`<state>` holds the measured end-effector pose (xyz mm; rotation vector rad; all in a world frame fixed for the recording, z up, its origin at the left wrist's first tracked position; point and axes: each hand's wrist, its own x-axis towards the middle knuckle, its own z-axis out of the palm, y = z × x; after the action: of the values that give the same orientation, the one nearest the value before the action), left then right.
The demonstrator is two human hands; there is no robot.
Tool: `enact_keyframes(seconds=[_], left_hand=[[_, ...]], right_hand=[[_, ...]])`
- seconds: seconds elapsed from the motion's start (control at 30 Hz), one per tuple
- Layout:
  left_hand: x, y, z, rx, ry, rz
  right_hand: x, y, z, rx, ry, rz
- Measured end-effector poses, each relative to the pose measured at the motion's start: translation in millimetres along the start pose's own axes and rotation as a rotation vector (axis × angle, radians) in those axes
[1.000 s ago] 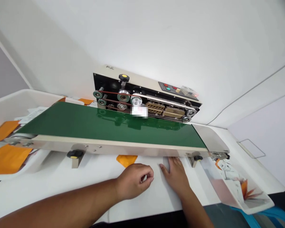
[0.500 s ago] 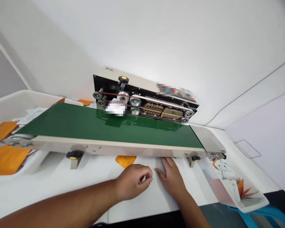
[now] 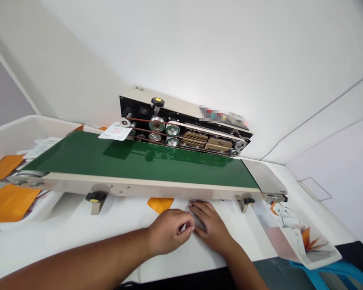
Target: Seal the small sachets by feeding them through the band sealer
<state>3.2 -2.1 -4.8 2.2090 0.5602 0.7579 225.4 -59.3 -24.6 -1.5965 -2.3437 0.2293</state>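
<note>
Item: white sachet (image 3: pixel 115 132), one, at the left end of the sealing machine (image 3: pixel 169 101). Inner edge set against the leftmost rollers and partly covering them; body out over the green conveyor belt (image 3: pixel 181 169), with a dark reflection below. Print on its face too small to read.

Left hand (image 3: pixel 171 231), one: before the conveyor, fingers curled in, thumb tip meeting forefinger around a small gap. Inner fingers hidden; whether it pinches anything cannot be told.

Right hand (image 3: pixel 211 227), one: just beside the left, fingers outstretched and slightly bent over a greyish patch near the conveyor's front edge. Patch mostly covered; a thin item or only shadow, cannot tell, nor whether the hand grasps it.

Orange packet (image 3: pixel 161 204), one: on the white table (image 3: pixel 57 235), upper part hidden beneath the conveyor.

Left bin (image 3: pixel 18 129), white: cut off by the picture's edge, partly behind the conveyor; holds orange and white packets, overlapping, count unclear.

Right bin (image 3: pixel 317 261), white: packets within, white and orange, rear ones under the conveyor's end.

Control panel (image 3: pixel 211 114): pixelated, markings unreadable.

Blue object (image 3: pixel 335 270): lower right, mostly cut off, kind unclear.
</note>
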Motion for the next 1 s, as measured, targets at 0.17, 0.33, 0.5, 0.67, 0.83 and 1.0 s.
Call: enact_keyframes(seconds=[0.17, 0.33, 0.5, 0.67, 0.83, 1.0], left_hand=[[-2.2, 2.0, -2.6, 0.014, -0.019, 0.045], [-3.9, 4.2, -6.3, -0.002, -0.049, 0.084], [-4.1, 2.5, -4.8, 0.015, -0.059, 0.141], [-4.6, 2.5, -3.3, 0.040, -0.019, 0.196], [-5.6, 3.9, -7.0, 0.005, 0.002, 0.166], [-4.2, 3.4, -7.5, -0.008, -0.104, -0.010]], right_hand=[[-5.4, -8.5, -4.8, 0.094, 0.180, -0.198], [-12.3, -5.8, -7.4, 0.130, 0.314, -0.209], [-6.6, -5.7, -5.5, 0.025, 0.113, -0.118], [-5.5, -10.1, -4.4, 0.105, 0.047, -0.197], [-16.8, -9.6, -11.0, 0.230, 0.387, -0.275], [-15.5, -22.6, -13.8, 0.355, 0.539, -0.051]])
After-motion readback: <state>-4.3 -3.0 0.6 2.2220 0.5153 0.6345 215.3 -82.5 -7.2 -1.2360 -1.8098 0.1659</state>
